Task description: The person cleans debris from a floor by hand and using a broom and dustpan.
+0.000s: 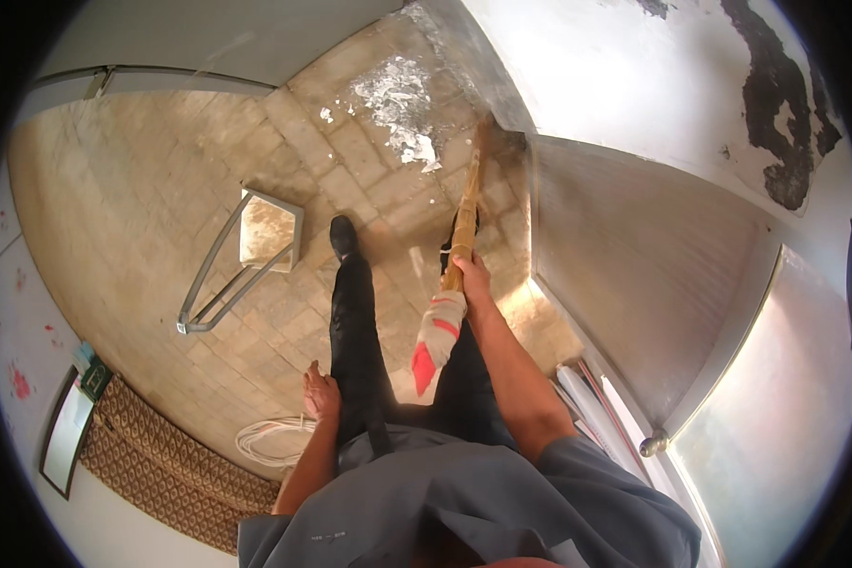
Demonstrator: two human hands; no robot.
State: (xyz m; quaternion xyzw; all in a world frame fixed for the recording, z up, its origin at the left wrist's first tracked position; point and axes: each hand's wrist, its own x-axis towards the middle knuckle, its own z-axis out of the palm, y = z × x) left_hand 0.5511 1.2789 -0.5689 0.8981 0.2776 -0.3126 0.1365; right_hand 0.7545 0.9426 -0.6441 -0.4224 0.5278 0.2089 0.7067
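My right hand (pixel 473 279) is closed around the tan handle of a broom (pixel 466 220). White cloth with red stripes and a red tip wraps the handle's near end, beside my right thigh. The broom's far end reaches the floor by the wall corner, where it is dark and blurred. My left hand (pixel 322 391) hangs beside my left leg, fingers loosely curled and apart, with nothing in it. A long-handled dustpan (pixel 266 233) rests on the floor to the left of my left shoe. White flakes of debris (pixel 398 104) lie scattered ahead, left of the broom's far end.
A brown door (pixel 644 256) and a wall with peeling white paint (pixel 634 66) stand close on the right. A coiled white cable (pixel 273 443) lies at the lower left, near a brown patterned sofa (pixel 161 454). Long rolls (pixel 587 402) lean beside the door frame.
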